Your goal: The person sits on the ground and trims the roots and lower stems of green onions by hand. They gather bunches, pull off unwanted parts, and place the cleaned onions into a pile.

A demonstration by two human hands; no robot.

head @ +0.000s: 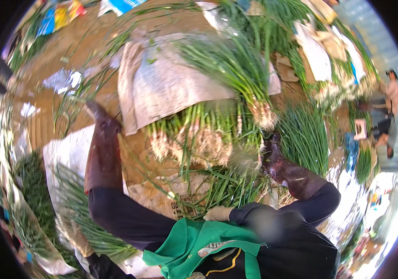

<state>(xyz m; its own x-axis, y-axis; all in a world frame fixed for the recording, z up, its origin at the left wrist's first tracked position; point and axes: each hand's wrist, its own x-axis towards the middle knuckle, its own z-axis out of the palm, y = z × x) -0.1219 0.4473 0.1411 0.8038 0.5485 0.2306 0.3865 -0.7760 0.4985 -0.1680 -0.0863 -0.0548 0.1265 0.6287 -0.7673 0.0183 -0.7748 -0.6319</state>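
My left hand (75, 235), in a pale glove, reaches out at the lower left, beside a heap of green onions (87, 205) on a white sack; its fingers look spread, but blur hides whether they touch anything. Near my lap is my right hand (219, 213), gloved too, at the edge of loose onion leaves (237, 185); its fingers are partly hidden. Between my boots lie rooted green onions (206, 143), their tops covered by a damp pale sack (178, 83). One bunch of green onions (251, 90) rests across that sack, its roots by my right boot.
Brown rubber boots (104, 153) stand to either side of the onions. More green onions (303, 136) lie beyond the right boot. White sacks (314, 52) cover piles at the upper right. People (391, 94) are at the far right, near a pink stool (360, 129).
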